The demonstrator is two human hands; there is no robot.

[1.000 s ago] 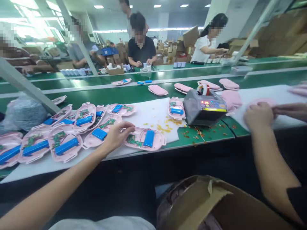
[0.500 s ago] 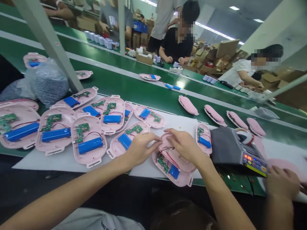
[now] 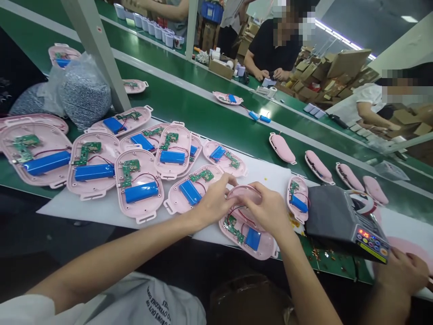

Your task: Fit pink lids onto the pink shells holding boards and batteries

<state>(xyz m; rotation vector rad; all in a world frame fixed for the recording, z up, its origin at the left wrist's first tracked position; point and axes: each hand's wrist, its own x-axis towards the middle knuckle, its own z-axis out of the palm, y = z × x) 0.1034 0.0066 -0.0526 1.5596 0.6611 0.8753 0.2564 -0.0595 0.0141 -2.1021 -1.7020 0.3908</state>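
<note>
Pinched between left hand [image 3: 215,201] and right hand [image 3: 270,206], fingers closed on its rim, 1 pink cover [image 3: 244,192] tilts above the wired pink shell [image 3: 265,246] at the near edge of the white sheet [image 3: 269,171].

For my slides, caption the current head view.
Left hand and right hand hold a pink shell half over an open pink casing containing a green circuit board and blue battery pack.

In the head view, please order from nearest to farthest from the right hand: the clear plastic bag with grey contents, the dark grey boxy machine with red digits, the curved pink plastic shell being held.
1. Held pink shell: in the right hand.
2. Grey machine: to its right.
3. Plastic bag: far left.
</note>
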